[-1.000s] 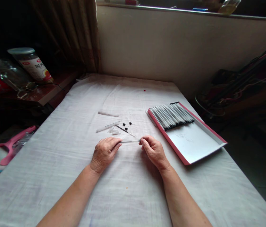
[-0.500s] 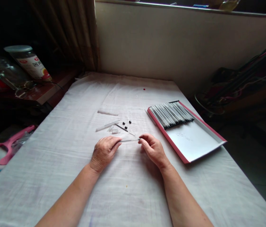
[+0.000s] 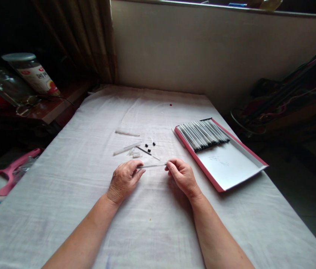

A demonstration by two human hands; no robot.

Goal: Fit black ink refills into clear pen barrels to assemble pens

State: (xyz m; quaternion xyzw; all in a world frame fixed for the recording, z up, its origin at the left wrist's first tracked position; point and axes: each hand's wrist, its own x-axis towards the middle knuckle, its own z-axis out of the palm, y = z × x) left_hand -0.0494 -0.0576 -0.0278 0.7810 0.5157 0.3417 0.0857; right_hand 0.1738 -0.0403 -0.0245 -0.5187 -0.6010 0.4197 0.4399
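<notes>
A thin clear pen barrel [image 3: 154, 165] is stretched level between my two hands, just above the cloth. My left hand [image 3: 124, 181] pinches its left end, with the thumb a little below the forefinger. At the other end, the thumb and fingers of my right hand [image 3: 183, 177] are closed on the tip. Just beyond the hands lie a dark pen refill [image 3: 144, 150], several small black plugs [image 3: 154, 144] and clear cap-like pieces [image 3: 137, 154]. Farther left are a clear barrel [image 3: 122, 150] and another clear tube [image 3: 127, 133].
On the right, a pink-edged tray [image 3: 197, 164] holds a row of clear pens with black ends [image 3: 202, 134]. A small red piece [image 3: 170, 105] lies toward the back of the white cloth [image 3: 76, 168]. Pink-handled scissors [image 3: 9, 173] and a labelled jar [image 3: 36, 76] are at left.
My left thumb has parted slightly from the forefinger, and more of the barrel's left end shows. The right hand keeps its grip. The view has shifted very slightly.
</notes>
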